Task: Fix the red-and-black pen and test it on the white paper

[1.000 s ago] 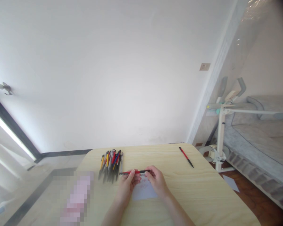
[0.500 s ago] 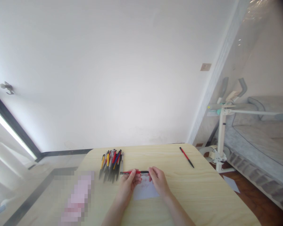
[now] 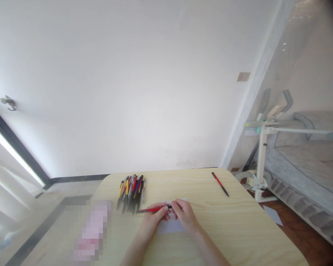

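Note:
Both my hands hold one red and black pen (image 3: 151, 210) low over the wooden table (image 3: 238, 229). My left hand (image 3: 154, 221) pinches its red barrel. My right hand (image 3: 184, 216) is closed on its black end. Under the hands lies a small white sheet of paper (image 3: 166, 227) with faint red marks. Just left of the pen's tip lies a bundle of several pens (image 3: 131, 189) in yellow, red, blue and black.
A single red and black pen (image 3: 219, 184) lies near the table's far right edge. A white stand (image 3: 261, 162) and a grey bed (image 3: 313, 162) are on the right. A white wall rises behind the table. A blurred pink patch (image 3: 90, 231) covers the left.
The pen has dropped lower, towards the paper, and its tip now tilts down to the left. My two hands have come closer together on it.

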Demonstrator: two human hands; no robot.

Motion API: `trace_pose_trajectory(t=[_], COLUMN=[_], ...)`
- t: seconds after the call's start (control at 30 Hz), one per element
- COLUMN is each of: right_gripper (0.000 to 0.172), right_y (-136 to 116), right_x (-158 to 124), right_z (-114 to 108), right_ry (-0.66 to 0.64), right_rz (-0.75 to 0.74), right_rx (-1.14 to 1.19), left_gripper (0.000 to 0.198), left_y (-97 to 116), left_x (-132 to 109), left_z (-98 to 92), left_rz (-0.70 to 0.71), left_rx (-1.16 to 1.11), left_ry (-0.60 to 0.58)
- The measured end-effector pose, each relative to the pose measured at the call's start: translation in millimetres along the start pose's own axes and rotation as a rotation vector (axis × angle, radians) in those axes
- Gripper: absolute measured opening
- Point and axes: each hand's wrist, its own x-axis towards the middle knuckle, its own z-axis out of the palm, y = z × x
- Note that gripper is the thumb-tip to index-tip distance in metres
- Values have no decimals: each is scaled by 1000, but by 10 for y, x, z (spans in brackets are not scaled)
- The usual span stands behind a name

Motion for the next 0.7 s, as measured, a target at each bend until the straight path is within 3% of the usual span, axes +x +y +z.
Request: trace_pose_trajectory(t=[0.53, 0.7], right_gripper=[43, 45], right_y=[-18, -7], right_x=[8, -6], right_z=[20, 16], right_ry=[28, -4], right_rz=[-31, 25], right_rx=[-45, 57], left_gripper=[22, 23], left_y=[21, 43], left_x=[26, 15], left_z=[18, 9], left_rz=[-74, -52], left_rx=[-142, -90], left_ry=[20, 0])
